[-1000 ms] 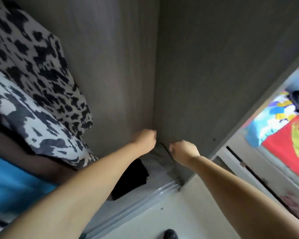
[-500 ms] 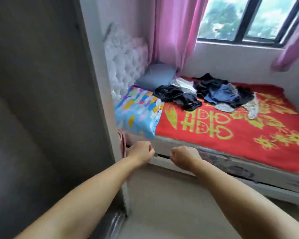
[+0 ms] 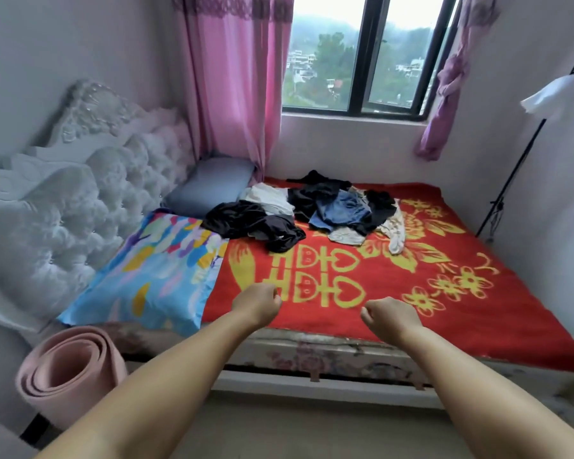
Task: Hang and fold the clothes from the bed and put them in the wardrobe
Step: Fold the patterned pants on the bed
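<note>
Head view: a bed (image 3: 478, 319) with a red and yellow blanket is seen, a patterned blue pillow (image 3: 153, 273) at its left and a rolled pink mat (image 3: 67, 372) on the floor beside it. A pile of clothes (image 3: 312, 210) is spread across the far side, near the window (image 3: 362, 51), running left to right. The left hand (image 3: 257, 304) and right hand (image 3: 390, 318) are held over the near edge, fingers curled, nothing held, well apart from the pile.

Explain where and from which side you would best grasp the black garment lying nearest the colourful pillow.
Probably pinch the black garment at its raised, bunched folds near the front edge, reaching over the red blanket from the bed's near side. Its crumpled heap offers loose ridges, and both hands are already there, holding nothing.
</note>
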`<control>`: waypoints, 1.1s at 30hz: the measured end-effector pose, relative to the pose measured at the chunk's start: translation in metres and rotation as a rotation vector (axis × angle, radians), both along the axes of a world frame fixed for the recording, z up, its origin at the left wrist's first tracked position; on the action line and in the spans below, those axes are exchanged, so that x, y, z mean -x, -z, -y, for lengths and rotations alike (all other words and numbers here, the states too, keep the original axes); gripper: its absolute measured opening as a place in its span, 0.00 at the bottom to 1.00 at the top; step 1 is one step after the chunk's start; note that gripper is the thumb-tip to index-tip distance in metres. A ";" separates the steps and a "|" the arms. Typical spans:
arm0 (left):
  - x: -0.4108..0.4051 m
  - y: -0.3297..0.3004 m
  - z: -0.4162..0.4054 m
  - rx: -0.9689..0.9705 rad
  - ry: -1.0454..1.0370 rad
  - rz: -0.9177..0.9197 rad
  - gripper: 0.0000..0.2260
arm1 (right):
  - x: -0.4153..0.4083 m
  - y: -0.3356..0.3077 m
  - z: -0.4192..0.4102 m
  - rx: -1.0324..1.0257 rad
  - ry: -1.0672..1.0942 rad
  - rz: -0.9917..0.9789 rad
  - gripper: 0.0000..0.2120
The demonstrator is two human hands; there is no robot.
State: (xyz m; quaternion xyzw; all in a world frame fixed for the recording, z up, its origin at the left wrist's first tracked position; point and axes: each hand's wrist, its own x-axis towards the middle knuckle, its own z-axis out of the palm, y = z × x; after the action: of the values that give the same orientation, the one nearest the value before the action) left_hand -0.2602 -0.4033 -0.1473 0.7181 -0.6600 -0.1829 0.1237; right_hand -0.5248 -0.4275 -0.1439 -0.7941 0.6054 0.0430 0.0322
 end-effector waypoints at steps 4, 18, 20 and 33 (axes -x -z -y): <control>0.016 0.012 0.055 -0.028 0.038 0.036 0.11 | 0.016 0.006 0.063 -0.017 0.030 0.004 0.18; 0.029 0.028 0.374 -0.055 0.195 0.145 0.12 | 0.023 0.038 0.311 -0.033 0.128 0.098 0.14; 0.049 0.036 0.410 -0.059 0.232 0.137 0.12 | 0.043 0.047 0.335 -0.051 0.197 0.114 0.15; 0.178 0.175 0.578 -0.346 0.211 0.136 0.12 | 0.190 0.187 0.534 -0.306 0.204 0.010 0.14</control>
State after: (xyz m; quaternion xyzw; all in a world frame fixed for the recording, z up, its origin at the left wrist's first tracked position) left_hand -0.4384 -0.9812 -0.3219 0.6664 -0.6969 -0.2565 -0.0664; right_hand -0.7149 -0.9616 -0.3309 -0.7146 0.6690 0.1270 0.1599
